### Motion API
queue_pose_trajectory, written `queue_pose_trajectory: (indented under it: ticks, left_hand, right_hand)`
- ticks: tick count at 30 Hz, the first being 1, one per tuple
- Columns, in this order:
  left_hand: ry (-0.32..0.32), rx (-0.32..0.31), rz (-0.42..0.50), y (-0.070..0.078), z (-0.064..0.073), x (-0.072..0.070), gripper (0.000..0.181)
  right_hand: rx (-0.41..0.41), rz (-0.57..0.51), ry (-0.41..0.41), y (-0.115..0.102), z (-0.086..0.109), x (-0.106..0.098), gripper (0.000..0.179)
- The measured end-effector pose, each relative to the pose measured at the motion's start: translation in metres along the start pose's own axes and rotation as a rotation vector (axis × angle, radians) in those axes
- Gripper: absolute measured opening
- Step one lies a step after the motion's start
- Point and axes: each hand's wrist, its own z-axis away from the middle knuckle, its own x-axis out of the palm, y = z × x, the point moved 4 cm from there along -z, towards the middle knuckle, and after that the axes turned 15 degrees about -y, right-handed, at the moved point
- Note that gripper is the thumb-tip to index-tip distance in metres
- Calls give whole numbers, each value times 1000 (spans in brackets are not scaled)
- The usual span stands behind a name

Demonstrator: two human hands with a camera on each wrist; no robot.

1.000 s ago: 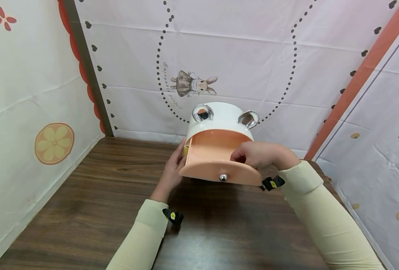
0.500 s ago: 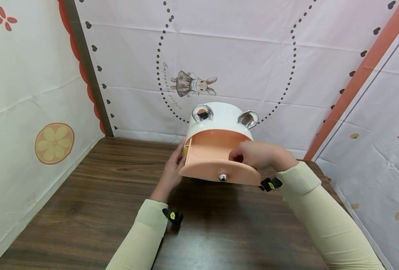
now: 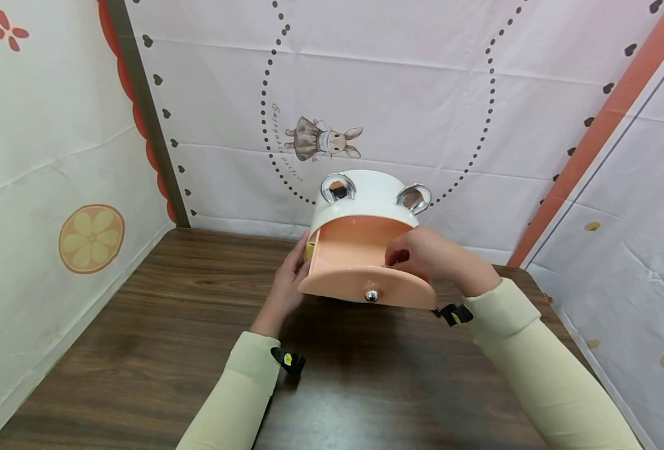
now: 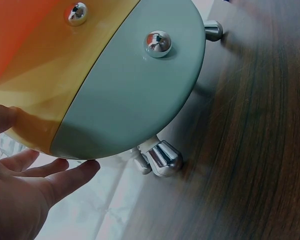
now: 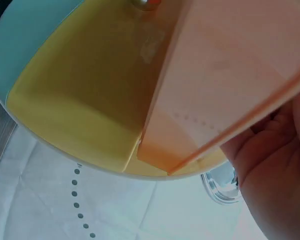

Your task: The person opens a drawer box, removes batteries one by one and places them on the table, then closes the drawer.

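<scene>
A round small drawer cabinet with a white shell and silver ear-shaped loops stands at the back of the table. Its peach top drawer is pulled out. Below are a yellow drawer and a grey-green drawer, each with a silver knob. My left hand rests against the cabinet's left side, fingers fairly straight, thumb at the yellow front in the left wrist view. My right hand reaches into the peach drawer with bent fingers. The drawer front hides its fingertips and whatever they may touch.
The cabinet's silver feet stand on the dark wooden table. Close behind hangs a printed white cloth, with more cloth at left and right. Black straps sit at both wrists.
My right hand has shifted slightly inside the drawer, its wrist and knuckles tilting a little. The left hand, the cabinet and the pulled-out drawer stay put.
</scene>
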Motion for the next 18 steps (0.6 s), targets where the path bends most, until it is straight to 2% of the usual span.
queue_pose_trajectory:
  ticks: [4, 10, 18]
  left_hand:
    - [-1, 10, 8, 1, 0, 0, 56]
    - [-15, -9, 13, 1, -1, 0, 57]
    - [-20, -21, 23, 1, -1, 0, 58]
  right_hand:
    - [-12, 51, -12, -1, 5, -1, 4]
    - [-31, 128, -5, -2, 9, 0, 6]
    - [-27, 144, 27, -1, 9, 3, 12]
